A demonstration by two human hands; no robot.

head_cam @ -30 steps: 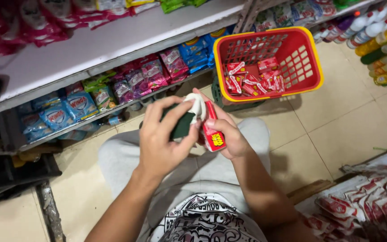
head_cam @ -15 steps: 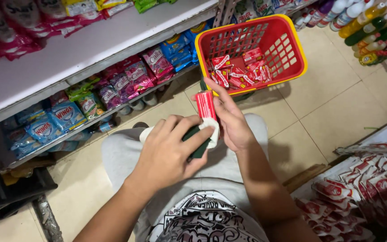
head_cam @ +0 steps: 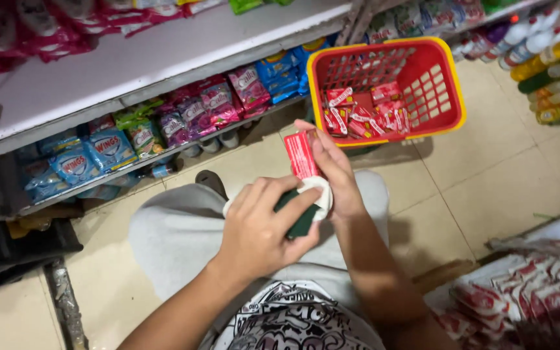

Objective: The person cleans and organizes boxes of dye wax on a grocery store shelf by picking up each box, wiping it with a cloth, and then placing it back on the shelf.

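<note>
Seen from the head camera, the left hand (head_cam: pixel 257 227) grips a dark green and white tool (head_cam: pixel 306 206) against a red sachet (head_cam: pixel 301 154) pinched in the right hand (head_cam: pixel 333 174), above the lap, near a red basket (head_cam: pixel 452 84) of similar sachets.

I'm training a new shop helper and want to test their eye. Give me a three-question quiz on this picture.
1. True or false: the red basket is empty.
2. Which hand holds the red packet? A) left hand B) right hand
3. Fill in: the left hand presses a dark green ____ against a white roll.

Key: 1. False, it holds small red packets. 2. B. 3. Tool; its exact kind cannot be told.
</note>
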